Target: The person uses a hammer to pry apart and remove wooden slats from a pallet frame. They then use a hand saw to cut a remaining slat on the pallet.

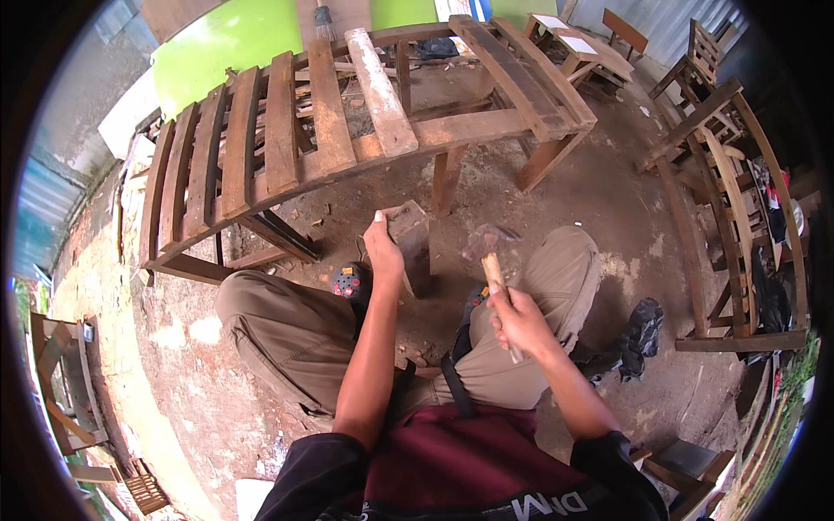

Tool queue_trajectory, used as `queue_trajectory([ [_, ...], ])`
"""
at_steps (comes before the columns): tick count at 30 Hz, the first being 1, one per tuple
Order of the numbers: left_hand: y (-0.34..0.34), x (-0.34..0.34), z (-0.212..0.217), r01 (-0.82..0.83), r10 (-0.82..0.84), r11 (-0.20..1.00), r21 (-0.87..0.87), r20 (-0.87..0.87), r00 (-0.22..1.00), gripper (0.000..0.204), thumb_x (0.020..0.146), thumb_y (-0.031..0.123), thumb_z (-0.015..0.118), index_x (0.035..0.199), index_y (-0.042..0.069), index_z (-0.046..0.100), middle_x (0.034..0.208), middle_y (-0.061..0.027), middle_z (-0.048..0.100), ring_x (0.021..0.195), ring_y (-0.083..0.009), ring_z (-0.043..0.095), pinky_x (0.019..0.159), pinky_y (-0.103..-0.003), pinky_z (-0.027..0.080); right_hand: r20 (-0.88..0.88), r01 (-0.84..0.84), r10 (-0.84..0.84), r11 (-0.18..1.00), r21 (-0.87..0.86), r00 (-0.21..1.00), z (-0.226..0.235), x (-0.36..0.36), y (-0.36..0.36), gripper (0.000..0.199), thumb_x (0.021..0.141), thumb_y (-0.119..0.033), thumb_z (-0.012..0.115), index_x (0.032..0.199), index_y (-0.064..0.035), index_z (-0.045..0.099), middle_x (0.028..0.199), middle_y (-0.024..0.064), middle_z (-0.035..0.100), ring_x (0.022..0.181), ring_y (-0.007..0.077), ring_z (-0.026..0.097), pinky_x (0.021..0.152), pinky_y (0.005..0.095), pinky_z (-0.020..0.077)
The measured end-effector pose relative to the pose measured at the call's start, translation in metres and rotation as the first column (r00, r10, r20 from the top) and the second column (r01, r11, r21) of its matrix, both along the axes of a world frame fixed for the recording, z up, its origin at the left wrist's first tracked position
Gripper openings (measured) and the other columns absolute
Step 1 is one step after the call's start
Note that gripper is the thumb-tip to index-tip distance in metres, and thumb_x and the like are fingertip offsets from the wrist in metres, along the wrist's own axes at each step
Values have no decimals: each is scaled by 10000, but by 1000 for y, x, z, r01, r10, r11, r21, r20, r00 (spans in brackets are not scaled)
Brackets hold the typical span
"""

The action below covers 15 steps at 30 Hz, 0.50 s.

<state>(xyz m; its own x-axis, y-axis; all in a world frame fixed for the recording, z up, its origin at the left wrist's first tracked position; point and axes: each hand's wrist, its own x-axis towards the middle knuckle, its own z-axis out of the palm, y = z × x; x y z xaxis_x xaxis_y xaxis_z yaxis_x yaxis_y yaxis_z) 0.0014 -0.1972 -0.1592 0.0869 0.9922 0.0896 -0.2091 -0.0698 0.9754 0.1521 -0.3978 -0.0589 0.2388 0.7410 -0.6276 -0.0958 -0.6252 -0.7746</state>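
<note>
My left hand (382,249) grips a short block of wood (412,241) that stands on the dirt floor between my knees. My right hand (518,319) is closed on the wooden handle of a hammer (492,254). The hammer's rusty head is raised to the right of the block and looks blurred. I am squatting, with khaki trousers on both legs either side of the block.
A slatted wooden frame (261,148) lies in front of me, with a pale plank (380,91) across it. More wooden furniture frames (738,217) stand at the right. A black plastic bag (641,334) lies by my right knee. A green wall (226,43) is behind.
</note>
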Motion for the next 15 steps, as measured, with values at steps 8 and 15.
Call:
queue_trajectory([
  [8,25,-39,-14,571,-564,819,-60,101,819,526,851,453,555,758,-51,675,716,-137,670,665,-225,625,687,-335,485,197,-506,541,839,-200,818,-41,-23,-26,544,1036,-506,467,871,10,523,583,109,570,480,224,615,478,399,491],
  [15,17,-34,-4,787,-784,612,-75,72,617,543,794,456,590,724,-72,700,673,-172,679,627,-258,651,660,-347,517,349,-656,685,723,-218,639,-36,-31,-11,519,1042,-488,473,890,3,541,592,106,573,471,223,610,461,393,482],
])
